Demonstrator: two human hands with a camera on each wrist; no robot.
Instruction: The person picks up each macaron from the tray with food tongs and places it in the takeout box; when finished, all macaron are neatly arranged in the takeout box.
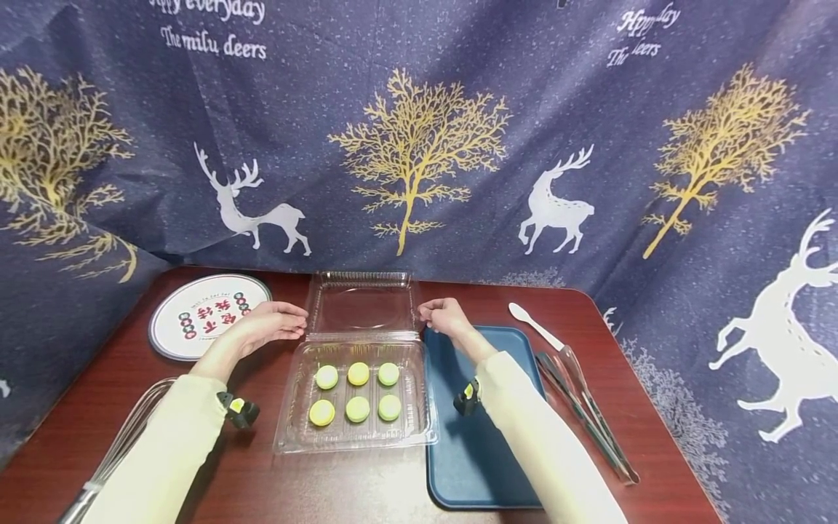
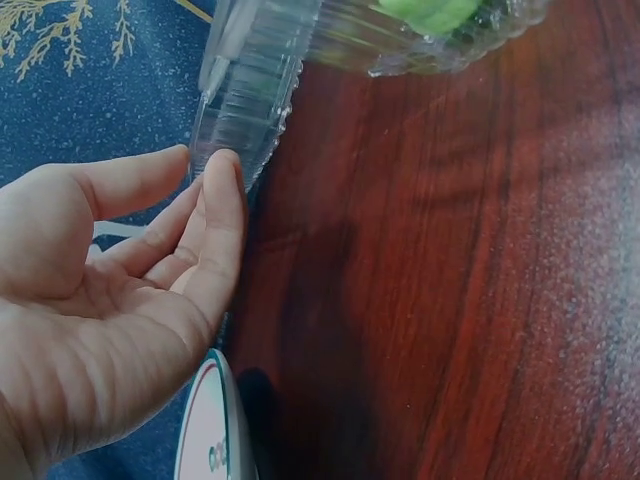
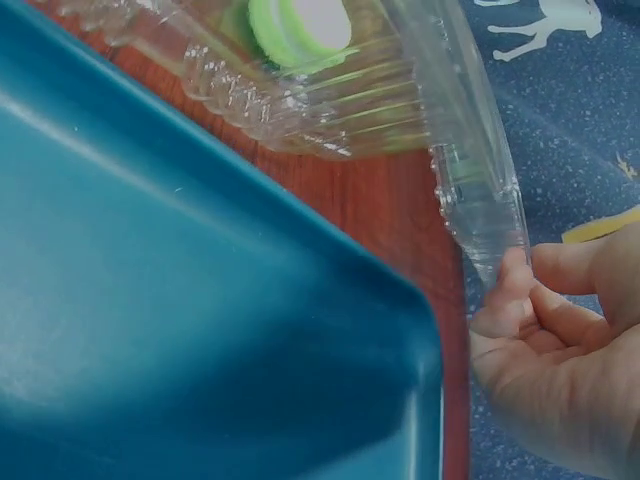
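A clear plastic clamshell box (image 1: pixel 419 437) lies on the table with its lid (image 1: pixel 363 309) raised at the back. Several round green and yellow macarons (image 1: pixel 358 409) sit in two rows inside its base. My right hand (image 1: pixel 445 316) pinches the lid's right edge between thumb and fingertips, as the right wrist view shows. At the left edge of the lid is my left hand (image 1: pixel 271 325). In the left wrist view, its thumb and fairly straight fingers are on either side of the lid's corner, with a small gap between the tips; contact is unclear.
Right of the box lies a blue tray (image 1: pixel 484 466), partly under my right arm. Metal tongs (image 1: pixel 589 415) and a white-ended utensil (image 1: pixel 533 324) are farther right. A white oval plate (image 1: pixel 190 302) stands back left, and a whisk (image 1: pixel 131 429) lies by my left sleeve. Behind hangs a curtain (image 1: pixel 458 240).
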